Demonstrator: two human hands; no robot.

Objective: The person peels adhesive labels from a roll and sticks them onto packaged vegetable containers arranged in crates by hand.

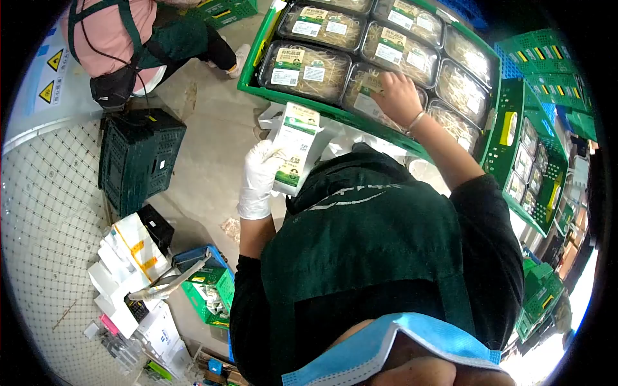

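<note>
My left hand (261, 170), in a white glove, grips a strip of printed labels (298, 145) with green and yellow designs, upright beside the green crate. My bare right hand (397, 98) reaches over the crate's near edge, its bent fingers drawn together at a label (367, 96) on a clear-lidded black tray (351, 101). The hand partly covers this label. Around it in the green crate (335, 116) sit several more labelled trays (308, 69) of pale, sprout-like vegetables.
Another green crate (508, 138) with packed trays stands on the right, near stacked green crates (547, 58). A person in a pink top (112, 32) is at upper left, above a dark crate (138, 157). White boxes (132, 248) lie at lower left.
</note>
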